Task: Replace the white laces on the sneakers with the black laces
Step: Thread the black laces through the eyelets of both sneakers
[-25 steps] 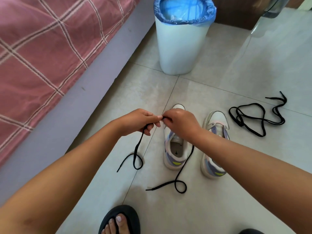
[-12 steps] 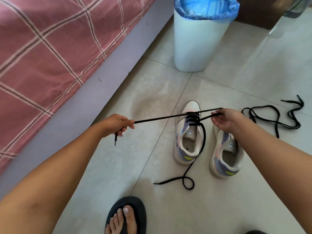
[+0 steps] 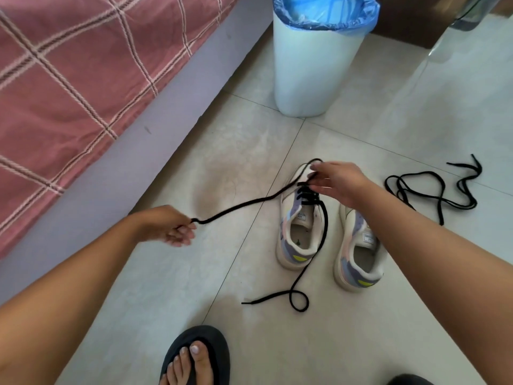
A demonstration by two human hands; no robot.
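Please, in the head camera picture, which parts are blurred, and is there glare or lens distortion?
Head view: right hand shows motion blur at its fingers; left hand slightly soft; floor carries soft window glare at upper right; bed edge and forearms stretch from wide-angle distortion.

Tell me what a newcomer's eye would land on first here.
The black lace stretched across the floor from the left hand to the left sneaker, where the right hand works at its toe. Next, the spare black lace lying tangled right of the unlaced sneaker.
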